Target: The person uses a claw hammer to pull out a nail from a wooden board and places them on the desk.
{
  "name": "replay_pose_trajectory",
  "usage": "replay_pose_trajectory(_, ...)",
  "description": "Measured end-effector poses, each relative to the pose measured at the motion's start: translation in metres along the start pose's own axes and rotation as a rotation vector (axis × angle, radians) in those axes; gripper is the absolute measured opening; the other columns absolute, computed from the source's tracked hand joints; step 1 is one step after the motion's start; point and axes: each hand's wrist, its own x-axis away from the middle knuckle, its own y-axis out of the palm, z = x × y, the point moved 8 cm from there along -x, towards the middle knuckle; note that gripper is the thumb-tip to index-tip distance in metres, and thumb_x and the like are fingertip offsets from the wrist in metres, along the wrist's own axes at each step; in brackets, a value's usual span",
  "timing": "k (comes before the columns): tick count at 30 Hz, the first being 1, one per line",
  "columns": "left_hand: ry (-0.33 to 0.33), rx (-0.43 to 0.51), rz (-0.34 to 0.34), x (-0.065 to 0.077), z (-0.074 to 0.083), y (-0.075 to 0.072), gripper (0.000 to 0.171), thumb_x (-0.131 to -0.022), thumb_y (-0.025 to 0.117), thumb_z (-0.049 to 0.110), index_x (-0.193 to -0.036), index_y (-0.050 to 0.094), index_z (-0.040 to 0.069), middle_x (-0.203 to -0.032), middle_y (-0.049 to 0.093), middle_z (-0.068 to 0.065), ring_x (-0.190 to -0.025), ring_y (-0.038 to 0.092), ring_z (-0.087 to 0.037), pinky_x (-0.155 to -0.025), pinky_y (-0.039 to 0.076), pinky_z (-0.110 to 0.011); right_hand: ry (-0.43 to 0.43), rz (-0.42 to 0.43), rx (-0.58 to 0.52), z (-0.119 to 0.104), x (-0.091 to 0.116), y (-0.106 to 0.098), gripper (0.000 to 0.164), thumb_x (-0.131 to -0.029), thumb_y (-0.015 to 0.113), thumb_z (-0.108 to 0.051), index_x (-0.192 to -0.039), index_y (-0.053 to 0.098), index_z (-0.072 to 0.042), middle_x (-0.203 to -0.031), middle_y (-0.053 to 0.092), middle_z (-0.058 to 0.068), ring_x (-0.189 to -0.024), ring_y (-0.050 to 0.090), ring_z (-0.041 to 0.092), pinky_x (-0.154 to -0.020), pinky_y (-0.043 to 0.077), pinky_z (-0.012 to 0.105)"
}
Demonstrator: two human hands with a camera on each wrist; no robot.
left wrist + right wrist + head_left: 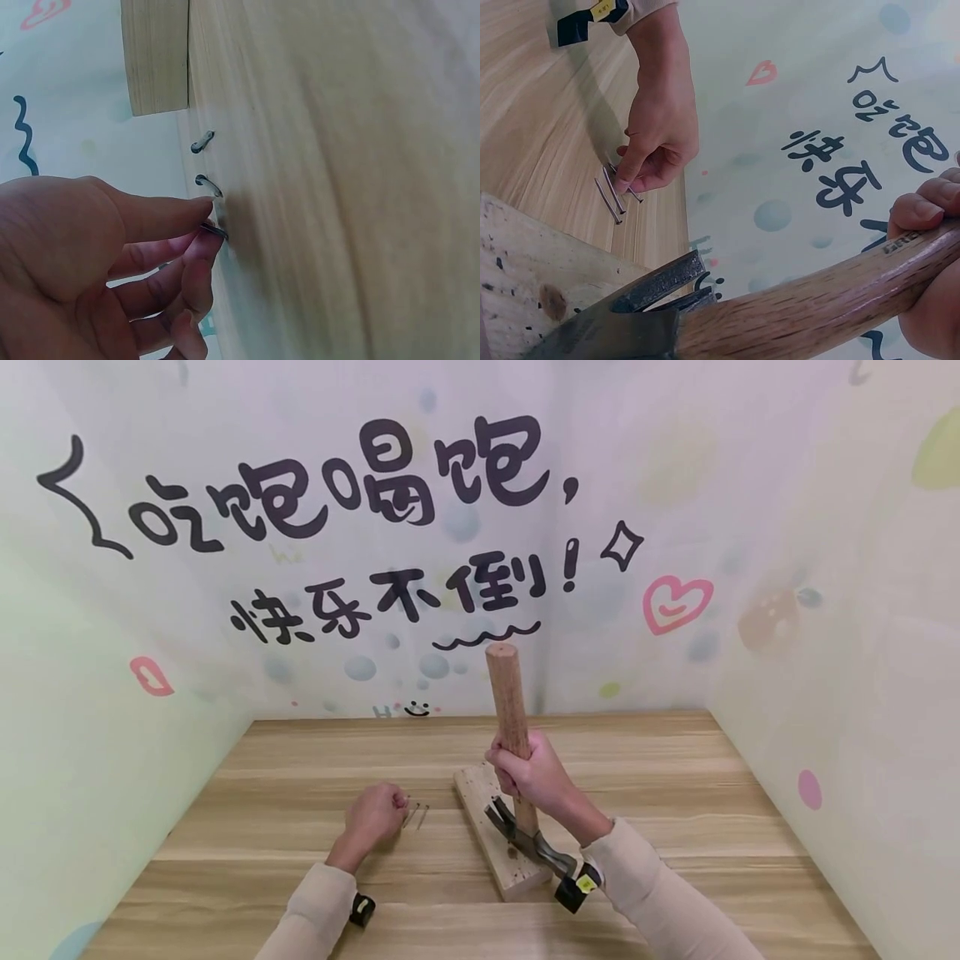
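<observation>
Low over the table, my left hand (375,814) has its thumb and index finger pinched at one end of a thin nail (215,229). Two more nails (607,201) lie beside those fingertips on the wood. My right hand (531,770) grips a claw hammer (508,702) by its wooden handle, butt end up. The dark hammer head (528,845) hangs low, overlapping the wooden board (517,878) in the head view. Small dark marks and a knot show on the board's top in the right wrist view.
The wood-grain table (300,760) ends at a white wall (600,677) with lettering and coloured spots. Side walls (862,693) rise left and right. Black wrist cameras (362,910) sit at both beige cuffs.
</observation>
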Motion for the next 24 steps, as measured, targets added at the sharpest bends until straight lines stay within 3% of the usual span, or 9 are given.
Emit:
replay_pose_trajectory(14,-0.029,0.028,-0.025,0.0000,-0.0034,-0.0023,0.015,-0.078,0.073,0.019,-0.068,0.063,0.016,-0.070,0.060,0.004,-0.060,0.050,-0.012,-0.051,0.037,-0.027,0.015,-0.010,0.004,0.0021,0.0023,0.0004,0.017,-0.090,0.050,-0.001,-0.079,0.044,0.010,-0.050,0.033,0.027,-0.038,0.033,0.019,-0.036,0.031,0.030)
replay_pose_trajectory(19,-0.028,0.047,0.006,-0.0014,-0.0039,-0.0051,0.016,-0.075,0.076,0.019,-0.062,0.066,0.015,-0.068,0.062,0.005,-0.057,0.050,-0.011,-0.049,0.038,-0.027,0.018,-0.008,0.001,0.0016,0.0032,0.0000,0.021,-0.090,0.050,-0.002,-0.081,0.042,0.015,-0.050,0.032,0.026,-0.038,0.033,0.019,-0.036,0.030,0.030)
replay_pose_trajectory(24,-0.022,0.074,0.036,-0.0031,-0.0057,-0.0058,0.014,-0.071,0.079,0.017,-0.061,0.069,0.015,-0.067,0.064,0.006,-0.055,0.050,-0.010,-0.048,0.039,-0.026,0.020,-0.006,-0.002,0.0015,0.0036,-0.0002,0.017,-0.090,0.051,-0.003,-0.080,0.045,0.010,-0.050,0.033,0.024,-0.038,0.034,0.018,-0.036,0.031,0.030)
